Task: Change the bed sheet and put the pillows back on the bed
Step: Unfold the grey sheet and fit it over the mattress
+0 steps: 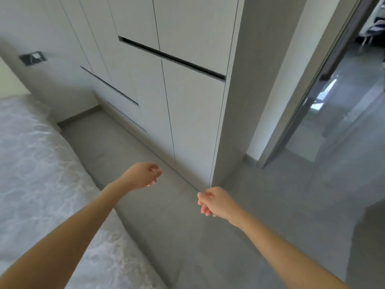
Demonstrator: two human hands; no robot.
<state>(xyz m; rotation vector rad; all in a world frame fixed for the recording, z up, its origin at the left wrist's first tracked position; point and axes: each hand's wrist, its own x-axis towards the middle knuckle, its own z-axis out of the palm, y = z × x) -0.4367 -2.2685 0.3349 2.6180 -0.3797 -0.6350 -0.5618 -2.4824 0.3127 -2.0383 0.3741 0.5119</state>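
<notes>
The bed (31, 167) fills the left side, its surface pale with a faint white quilted pattern. No pillow and no loose sheet is in sight. My left hand (143, 176) hovers over the grey floor just right of the bed's edge, fingers loosely curled and holding nothing. My right hand (214, 202) hangs in the air further right, near the wardrobe's corner, fingers also loosely curled and empty.
A tall white wardrobe (187, 101) with dark recessed handle slots runs along the far wall. A narrow strip of grey floor (145, 215) lies between it and the bed. An open doorway (333, 122) at the right leads to another room. A dark wall socket (33, 58) sits at the upper left.
</notes>
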